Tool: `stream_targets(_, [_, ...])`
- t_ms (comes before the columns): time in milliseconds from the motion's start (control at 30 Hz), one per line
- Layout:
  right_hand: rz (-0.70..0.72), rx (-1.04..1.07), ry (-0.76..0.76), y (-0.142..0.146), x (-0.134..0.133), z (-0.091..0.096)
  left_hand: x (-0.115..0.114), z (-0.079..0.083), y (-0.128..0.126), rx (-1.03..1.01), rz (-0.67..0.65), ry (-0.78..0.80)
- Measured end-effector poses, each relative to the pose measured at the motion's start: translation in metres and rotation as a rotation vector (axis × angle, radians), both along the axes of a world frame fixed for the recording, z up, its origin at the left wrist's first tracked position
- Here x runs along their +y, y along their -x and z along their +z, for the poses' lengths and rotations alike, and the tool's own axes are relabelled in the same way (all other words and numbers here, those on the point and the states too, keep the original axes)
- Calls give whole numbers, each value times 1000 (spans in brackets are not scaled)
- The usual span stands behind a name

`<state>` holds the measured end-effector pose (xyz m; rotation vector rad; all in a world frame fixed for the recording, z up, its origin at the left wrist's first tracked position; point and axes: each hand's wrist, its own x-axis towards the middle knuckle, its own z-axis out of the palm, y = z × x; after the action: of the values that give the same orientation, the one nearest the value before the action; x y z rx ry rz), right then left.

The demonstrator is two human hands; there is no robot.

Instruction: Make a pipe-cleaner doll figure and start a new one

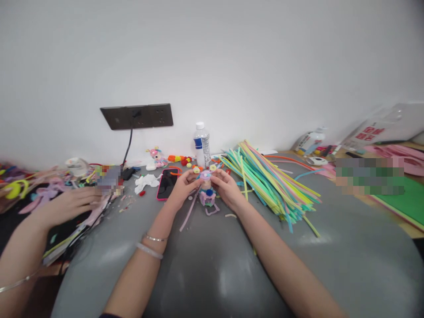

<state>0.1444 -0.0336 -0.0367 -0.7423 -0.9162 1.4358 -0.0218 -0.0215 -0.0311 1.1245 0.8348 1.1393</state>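
Pastel fuzzy-stem figure [206,187] is held upright at the middle of the grey tabletop [188,274], its head gripped between the fingertips of the left hand [182,189] and the right hand [228,189]. Head, body and blue ball [209,193] appear already put together; a lilac loop [212,213] at the base seems unfinished. What else is left cannot be told. Many coloured stems [271,185] are heaped beside it, apparently unused; a bottle [201,148] is placed behind.

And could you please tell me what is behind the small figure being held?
Behind the small figure stands a clear bottle with a white cap. The bottle's base cannot be seen; the figure covers it.
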Motion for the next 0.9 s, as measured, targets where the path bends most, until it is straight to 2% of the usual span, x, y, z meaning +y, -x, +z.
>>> stream_targets(500, [15,29,8,0,0,0,-3,4,0,-142,-80,50])
stream_targets(900, [31,-8,11,0,-2,1,0,1,1,-122,-21,7])
